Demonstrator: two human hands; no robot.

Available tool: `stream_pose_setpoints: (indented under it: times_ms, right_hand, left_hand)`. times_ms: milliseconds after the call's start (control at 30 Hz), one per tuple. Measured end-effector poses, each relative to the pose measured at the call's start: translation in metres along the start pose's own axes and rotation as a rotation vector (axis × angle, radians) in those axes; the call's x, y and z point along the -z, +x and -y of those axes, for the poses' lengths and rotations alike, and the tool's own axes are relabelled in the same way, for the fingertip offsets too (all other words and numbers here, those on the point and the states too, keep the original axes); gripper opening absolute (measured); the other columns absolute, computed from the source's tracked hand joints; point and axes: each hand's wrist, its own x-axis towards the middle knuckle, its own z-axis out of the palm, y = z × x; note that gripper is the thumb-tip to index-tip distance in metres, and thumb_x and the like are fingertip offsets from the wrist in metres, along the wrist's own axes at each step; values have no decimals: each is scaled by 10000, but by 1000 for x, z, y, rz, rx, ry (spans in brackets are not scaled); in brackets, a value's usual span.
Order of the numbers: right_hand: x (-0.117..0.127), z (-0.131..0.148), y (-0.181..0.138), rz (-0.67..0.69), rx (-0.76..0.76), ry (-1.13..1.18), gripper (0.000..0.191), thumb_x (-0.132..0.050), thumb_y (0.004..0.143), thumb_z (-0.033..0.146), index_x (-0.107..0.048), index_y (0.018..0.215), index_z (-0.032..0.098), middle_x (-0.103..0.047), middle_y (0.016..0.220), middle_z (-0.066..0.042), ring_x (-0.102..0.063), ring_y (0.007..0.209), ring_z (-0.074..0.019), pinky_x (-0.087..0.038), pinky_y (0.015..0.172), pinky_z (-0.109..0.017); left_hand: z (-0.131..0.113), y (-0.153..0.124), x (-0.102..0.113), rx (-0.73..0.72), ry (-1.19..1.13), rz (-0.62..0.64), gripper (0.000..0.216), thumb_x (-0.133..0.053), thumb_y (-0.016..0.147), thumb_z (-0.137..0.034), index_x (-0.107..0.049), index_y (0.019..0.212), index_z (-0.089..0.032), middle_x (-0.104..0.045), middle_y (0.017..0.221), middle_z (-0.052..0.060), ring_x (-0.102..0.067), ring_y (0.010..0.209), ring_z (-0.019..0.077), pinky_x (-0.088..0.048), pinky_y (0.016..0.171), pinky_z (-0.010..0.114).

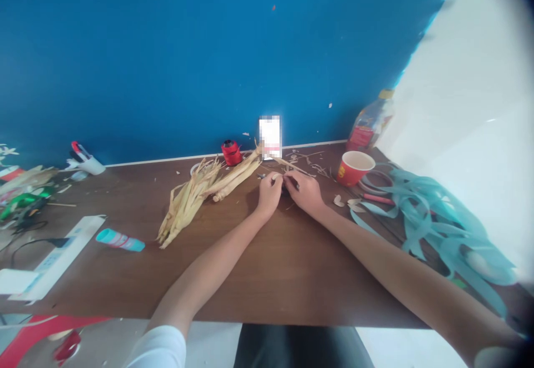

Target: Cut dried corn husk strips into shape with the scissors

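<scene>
My left hand and my right hand meet above the middle of the table, fingertips almost touching. Both are closed in a pinch, and whatever they hold is too small and hidden to make out. A thin straw-coloured strip shows just behind the right fingers. To the left of my left hand lie two bundles of dried corn husk, a looser one and a narrower one. Behind them stands a spool of red thread.
A phone with a blurred screen leans on the blue wall. At right are a red paper cup, a plastic bottle and tangled teal ribbon. At left lie a glue stick, a power strip and a tipped pen cup.
</scene>
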Motion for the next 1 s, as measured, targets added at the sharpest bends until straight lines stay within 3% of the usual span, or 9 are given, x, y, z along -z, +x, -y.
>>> stream_pose_setpoints:
  times_ms: [433,700,1000]
  right_hand:
    - [0,-2,3,20,-73,25,164,-517,895,280,-669,921,223,-726,817,-48,-661,743,-211,-460,691,-301]
    - [2,3,3,57,-55,49,160,-527,896,283,-662,951,218,-731,837,-43,-657,727,-206,-443,678,-301]
    - [2,-1,5,20,-93,92,178,-508,905,277,-664,974,229,-735,850,-41,-663,734,-206,-464,694,-306]
  left_hand:
    - [-4,-2,1,-48,98,35,200,-496,845,-253,-474,659,-182,-468,643,-26,-443,645,111,-371,620,229]
    - [-6,-3,3,-84,113,-26,194,-505,798,-197,-415,627,-183,-415,643,-39,-385,649,102,-331,628,231]
    - [-6,-2,2,-37,42,40,230,-535,860,-310,-555,677,-172,-546,647,-14,-480,572,105,-390,568,229]
